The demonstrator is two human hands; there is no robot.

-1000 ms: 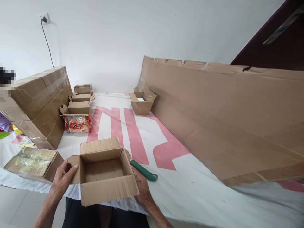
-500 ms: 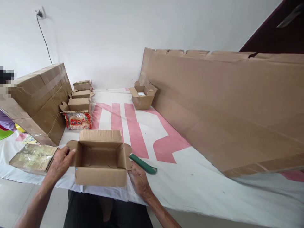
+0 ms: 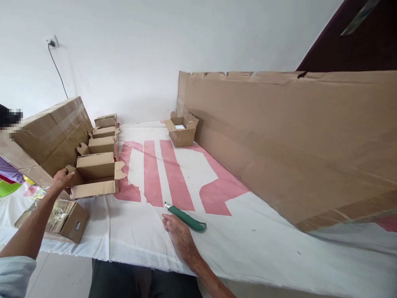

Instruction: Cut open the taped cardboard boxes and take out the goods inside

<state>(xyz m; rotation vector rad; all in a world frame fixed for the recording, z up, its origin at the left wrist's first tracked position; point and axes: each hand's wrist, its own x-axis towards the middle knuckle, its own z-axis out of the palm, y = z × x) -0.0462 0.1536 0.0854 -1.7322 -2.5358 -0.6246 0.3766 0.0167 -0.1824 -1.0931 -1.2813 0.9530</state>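
Observation:
An open cardboard box (image 3: 96, 189) with its flaps spread sits at the near end of a row of similar boxes on the left. My left hand (image 3: 63, 179) is closed on the left flap of this box. Loosely curled and empty, my right hand (image 3: 178, 234) rests by the front of the table, its fingers apart. Just beyond it lies a green utility knife (image 3: 187, 218) with its blade tip showing. A taped cardboard box (image 3: 76, 221) with a handle slot is below my left forearm.
Several open boxes (image 3: 101, 144) line up behind, beside a tall cardboard partition (image 3: 70, 136). Another open box (image 3: 182, 134) stands at the back. A large cardboard sheet (image 3: 279, 140) leans along the right. White cloth (image 3: 248, 248) with pink shapes covers the table.
My left hand has moved the open box left and back to the end of the row. My right hand has let go of it. The row's printed front box is now covered.

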